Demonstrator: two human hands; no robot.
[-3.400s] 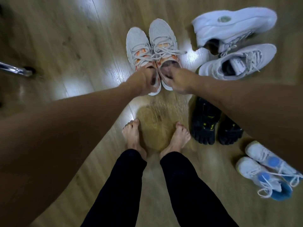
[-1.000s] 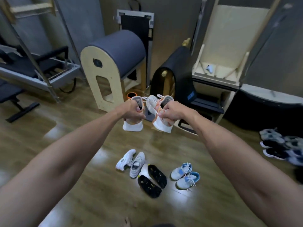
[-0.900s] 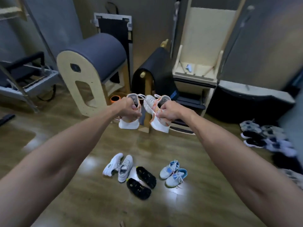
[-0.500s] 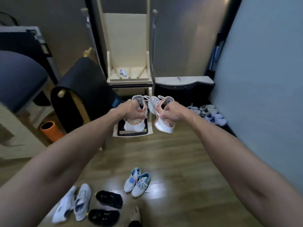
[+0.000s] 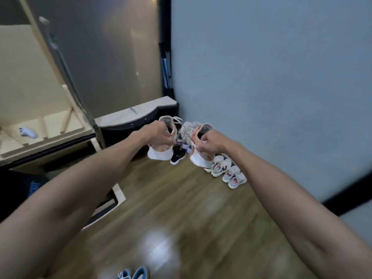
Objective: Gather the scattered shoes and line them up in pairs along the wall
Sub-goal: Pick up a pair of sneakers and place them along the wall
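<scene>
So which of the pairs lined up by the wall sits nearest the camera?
The pink-and-grey pair, last in the row; the white N-logo pair sits just beyond it.

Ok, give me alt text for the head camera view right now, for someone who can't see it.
Two outstretched hands each grip one white-and-orange sneaker, the left hand holding the left sneaker and the right hand the right sneaker, carried above a wooden floor. Ahead, a row of shoes lies along a blue-grey wall.

At my ten o'clock stands a pale wooden frame (image 5: 30,91) with a metal pole (image 5: 66,71) slanting down its edge — just right of it, a black box with a light top (image 5: 136,113). Wood floor (image 5: 181,208) spreads underfoot.
</scene>
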